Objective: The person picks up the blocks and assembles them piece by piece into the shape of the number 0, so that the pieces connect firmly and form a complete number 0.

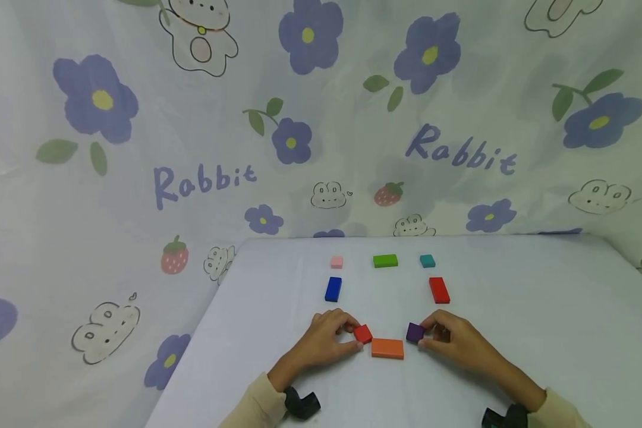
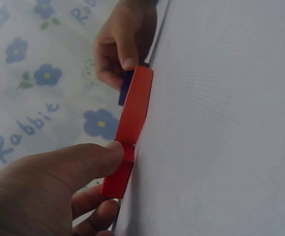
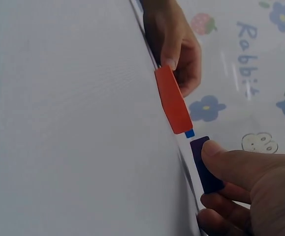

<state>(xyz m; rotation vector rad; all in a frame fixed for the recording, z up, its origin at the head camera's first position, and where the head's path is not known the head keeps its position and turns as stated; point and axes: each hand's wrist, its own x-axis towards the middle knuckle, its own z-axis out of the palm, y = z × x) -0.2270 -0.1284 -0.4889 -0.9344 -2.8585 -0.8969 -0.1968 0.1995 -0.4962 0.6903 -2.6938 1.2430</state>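
Observation:
Between thumb and fingers my left hand (image 1: 326, 339) pinches a red square block (image 1: 362, 334), turned at an angle beside the left end of an orange rectangular block (image 1: 387, 349). My right hand (image 1: 460, 342) pinches a dark purple square block (image 1: 415, 333) near the orange block's right end. In the left wrist view the red block (image 2: 118, 179) meets the end of the orange block (image 2: 135, 105). A narrow gap shows between the purple block (image 3: 206, 167) and the orange block (image 3: 174, 101) in the right wrist view.
Farther back on the white table (image 1: 540, 309) lie a blue block (image 1: 333, 289) at left and a red rectangular block (image 1: 439, 290) at right. Behind them, a pink block (image 1: 336, 262), a green block (image 1: 386, 261) and a teal block (image 1: 427, 261) form a row. A patterned curtain (image 1: 353, 119) hangs behind.

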